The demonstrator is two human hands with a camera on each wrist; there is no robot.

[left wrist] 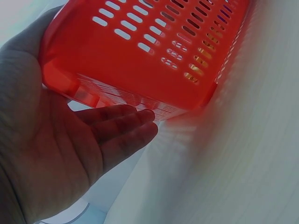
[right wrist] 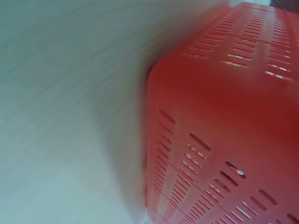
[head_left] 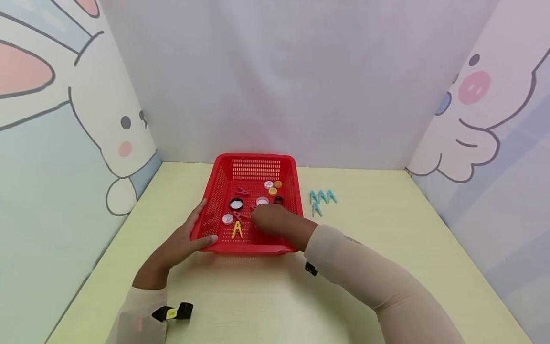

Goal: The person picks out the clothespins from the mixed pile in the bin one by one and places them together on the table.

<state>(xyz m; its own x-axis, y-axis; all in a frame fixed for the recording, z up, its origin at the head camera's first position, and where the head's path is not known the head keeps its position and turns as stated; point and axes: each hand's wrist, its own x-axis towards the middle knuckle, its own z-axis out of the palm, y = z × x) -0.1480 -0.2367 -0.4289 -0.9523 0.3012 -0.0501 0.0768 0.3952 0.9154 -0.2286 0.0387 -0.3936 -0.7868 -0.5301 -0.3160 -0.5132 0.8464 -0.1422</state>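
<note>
On the pale yellow wood-look table [head_left: 386, 215], a red, rectangular, perforated plastic basket [head_left: 253, 249] stands upright between the person's hands. The left hand [head_left: 180, 243] meets its near left corner: the thumb lies on the rim, the fingers extended along the outside of the left wall. The right hand [head_left: 271, 220] is inside the right half, knuckles uppermost; its fingertips are hidden, so whether it grips anything cannot be told.

Just beside that hand's left edge lies a crimson plastic clothespin [head_left: 253, 207], partly covered; its direction cannot be determined. A second crimson clothespin [head_left: 238, 215] lies near, to the left, its long axis aslant from left to right. A yellow plastic clothespin [head_left: 237, 225] lies nearer the front rim, long axis front to back, spread legs towards the person. The basket's long axis runs away from the person. Four light-blue plastic clothespins [head_left: 316, 209] lie outside, to its right.
</note>
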